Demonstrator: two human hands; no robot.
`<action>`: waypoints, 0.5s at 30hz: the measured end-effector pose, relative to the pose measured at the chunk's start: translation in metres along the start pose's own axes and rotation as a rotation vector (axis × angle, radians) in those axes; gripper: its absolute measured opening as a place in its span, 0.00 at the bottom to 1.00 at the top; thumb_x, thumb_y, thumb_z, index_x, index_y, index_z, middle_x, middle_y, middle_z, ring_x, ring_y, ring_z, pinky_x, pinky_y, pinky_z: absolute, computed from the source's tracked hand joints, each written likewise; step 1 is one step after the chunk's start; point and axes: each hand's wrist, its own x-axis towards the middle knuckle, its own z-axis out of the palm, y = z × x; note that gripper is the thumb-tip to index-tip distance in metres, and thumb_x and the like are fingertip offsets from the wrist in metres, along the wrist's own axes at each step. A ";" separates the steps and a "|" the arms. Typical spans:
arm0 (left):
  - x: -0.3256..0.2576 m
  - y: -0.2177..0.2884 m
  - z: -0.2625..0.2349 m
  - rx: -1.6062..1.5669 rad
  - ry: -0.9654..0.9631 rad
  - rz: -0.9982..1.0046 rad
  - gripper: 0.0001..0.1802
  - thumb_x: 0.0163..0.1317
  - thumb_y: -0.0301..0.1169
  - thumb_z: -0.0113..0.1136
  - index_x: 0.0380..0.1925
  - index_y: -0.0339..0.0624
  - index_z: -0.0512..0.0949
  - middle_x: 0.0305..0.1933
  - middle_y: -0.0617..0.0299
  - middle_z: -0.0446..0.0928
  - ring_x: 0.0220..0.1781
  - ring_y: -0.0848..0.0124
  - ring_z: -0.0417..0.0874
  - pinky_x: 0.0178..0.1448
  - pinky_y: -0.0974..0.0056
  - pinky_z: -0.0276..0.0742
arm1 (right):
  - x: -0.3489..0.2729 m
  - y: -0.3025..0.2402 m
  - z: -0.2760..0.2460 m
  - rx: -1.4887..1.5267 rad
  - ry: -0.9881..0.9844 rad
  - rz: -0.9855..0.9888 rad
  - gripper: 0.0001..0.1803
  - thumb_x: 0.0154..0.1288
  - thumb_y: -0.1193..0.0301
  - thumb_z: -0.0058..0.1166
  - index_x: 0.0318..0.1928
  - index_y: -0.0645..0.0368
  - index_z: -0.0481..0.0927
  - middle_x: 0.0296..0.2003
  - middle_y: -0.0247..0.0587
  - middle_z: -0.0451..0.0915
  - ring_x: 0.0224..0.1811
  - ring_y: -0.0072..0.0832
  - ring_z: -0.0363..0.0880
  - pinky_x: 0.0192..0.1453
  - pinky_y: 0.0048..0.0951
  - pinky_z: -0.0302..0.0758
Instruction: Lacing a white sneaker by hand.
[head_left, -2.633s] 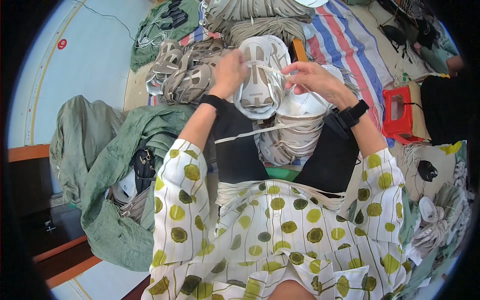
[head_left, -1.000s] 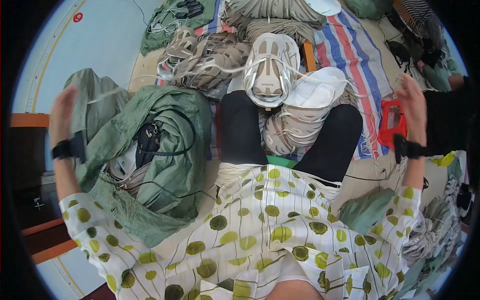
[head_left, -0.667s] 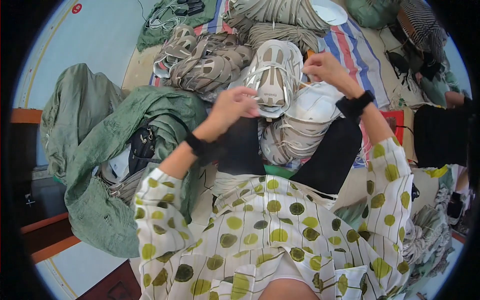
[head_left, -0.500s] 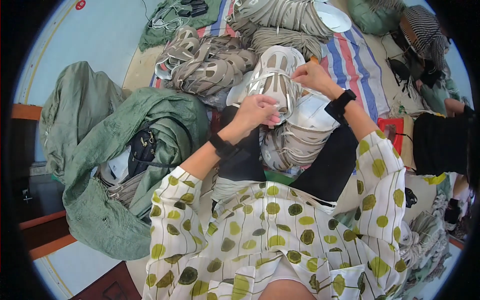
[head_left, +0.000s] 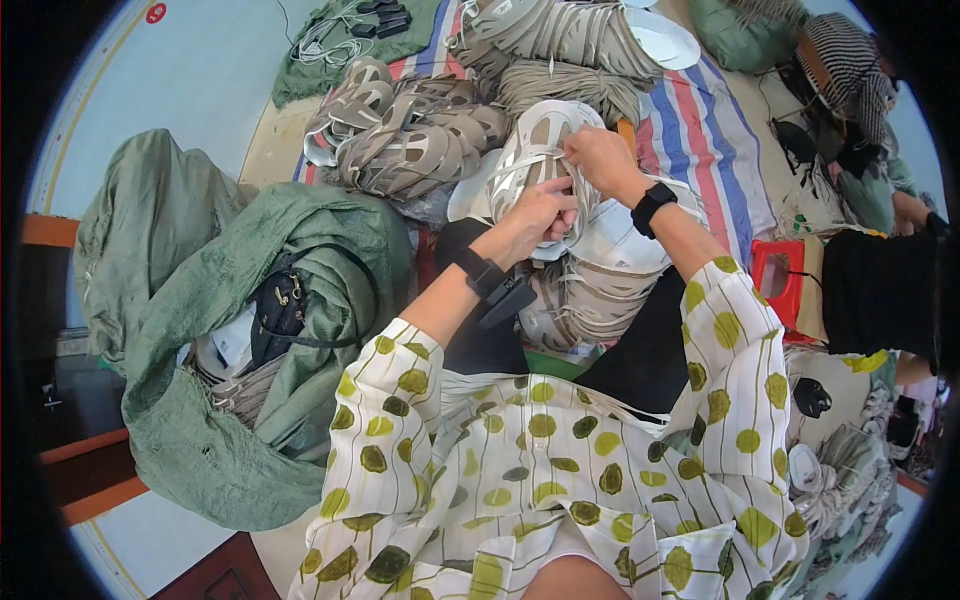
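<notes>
A bundle of white-and-tan shoe uppers (head_left: 522, 172) lies in front of me, with a white cord (head_left: 538, 158) across it. My right hand (head_left: 602, 162) is closed in a pinch on this cord at the bundle's right side. Low on the bundle is my left hand (head_left: 540, 214), its index finger pointing toward the right hand and its other fingers curled in. What those curled fingers hold is hidden. Between my legs sits another stack of shoe uppers (head_left: 605, 295), wound with thin cord, below a white sole-shaped piece (head_left: 622, 238).
More shoe uppers (head_left: 410, 140) are heaped at the far left, and a long stack (head_left: 560, 35) lies at the back on a striped sheet (head_left: 712, 150). An open green sack (head_left: 190, 440) with a black bag (head_left: 280, 312) is at my left. A red stool (head_left: 785, 290) stands at right, beside another person.
My hands have come closer together over the bundle. The right hand has moved left and the left hand slightly right, its index finger now stretched out.
</notes>
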 end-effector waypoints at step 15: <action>0.003 -0.016 0.003 -0.083 -0.016 0.008 0.30 0.53 0.24 0.48 0.59 0.43 0.55 0.17 0.66 0.67 0.14 0.79 0.63 0.17 0.74 0.56 | -0.006 0.007 0.029 0.692 0.038 0.560 0.13 0.42 0.66 0.59 0.28 0.59 0.76 0.24 0.39 0.77 0.29 0.31 0.77 0.35 0.30 0.72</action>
